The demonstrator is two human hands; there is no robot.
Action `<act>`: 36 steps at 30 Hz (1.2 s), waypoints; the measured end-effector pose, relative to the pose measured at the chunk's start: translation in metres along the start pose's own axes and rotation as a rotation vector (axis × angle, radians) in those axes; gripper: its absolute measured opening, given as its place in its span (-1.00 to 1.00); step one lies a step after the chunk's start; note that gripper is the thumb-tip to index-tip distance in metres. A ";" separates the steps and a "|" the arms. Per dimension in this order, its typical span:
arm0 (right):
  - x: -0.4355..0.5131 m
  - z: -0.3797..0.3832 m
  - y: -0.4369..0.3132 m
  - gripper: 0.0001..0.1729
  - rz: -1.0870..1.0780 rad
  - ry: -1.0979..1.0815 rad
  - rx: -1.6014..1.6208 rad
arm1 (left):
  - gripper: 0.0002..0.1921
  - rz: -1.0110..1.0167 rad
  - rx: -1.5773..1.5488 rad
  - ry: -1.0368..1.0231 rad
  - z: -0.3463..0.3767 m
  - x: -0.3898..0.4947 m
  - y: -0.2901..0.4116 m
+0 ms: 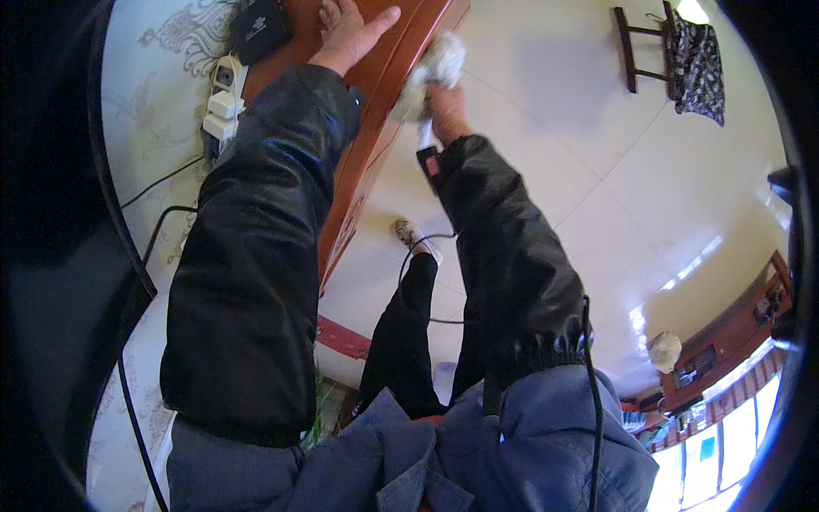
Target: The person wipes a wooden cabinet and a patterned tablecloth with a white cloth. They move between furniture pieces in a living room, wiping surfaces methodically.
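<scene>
My left hand (350, 32) is over the top of a reddish-brown wooden cabinet (349, 153), fingers and thumb spread, with nothing seen in it. Whether its palm touches the wood I cannot tell. My right hand (448, 110) is closed around a whitish, fluffy duster or cloth (441, 61), blurred at its edges, at the cabinet's front edge. A white piece hangs below that hand. Black sleeves cover both forearms. A black box (259, 31) lies on the cabinet to the left of my left hand.
White plugs (222, 115) and cables sit beside the patterned wall. A loose black cable loops near my right sleeve and legs. A dark wooden chair (668, 57) with a patterned cloth stands at the upper right. More wooden furniture (736, 345) stands by the window at the lower right.
</scene>
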State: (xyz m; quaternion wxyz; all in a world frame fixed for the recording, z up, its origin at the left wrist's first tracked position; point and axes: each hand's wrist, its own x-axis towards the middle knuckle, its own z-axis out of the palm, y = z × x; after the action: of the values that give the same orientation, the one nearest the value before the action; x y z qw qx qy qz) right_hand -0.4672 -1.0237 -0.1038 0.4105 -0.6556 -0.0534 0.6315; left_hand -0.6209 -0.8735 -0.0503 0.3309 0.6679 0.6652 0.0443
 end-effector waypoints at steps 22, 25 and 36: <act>0.156 -0.016 -0.036 -0.52 -0.280 0.063 -0.182 | 0.67 -0.286 0.311 0.024 -0.005 0.091 0.067; 0.211 -0.026 -0.043 -0.48 -0.180 -0.019 0.053 | 0.68 -0.330 0.181 0.020 -0.012 0.104 0.070; 0.031 0.021 0.211 -0.65 -0.173 -0.210 -0.969 | 0.69 -0.360 0.204 0.020 -0.015 0.108 0.076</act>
State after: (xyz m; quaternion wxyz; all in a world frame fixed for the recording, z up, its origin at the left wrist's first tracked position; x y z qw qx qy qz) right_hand -0.5734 -1.1340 -0.2535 0.1024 -0.6970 -0.4355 0.5604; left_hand -0.5514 -0.7607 -0.0422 0.2576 0.5677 0.7782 -0.0765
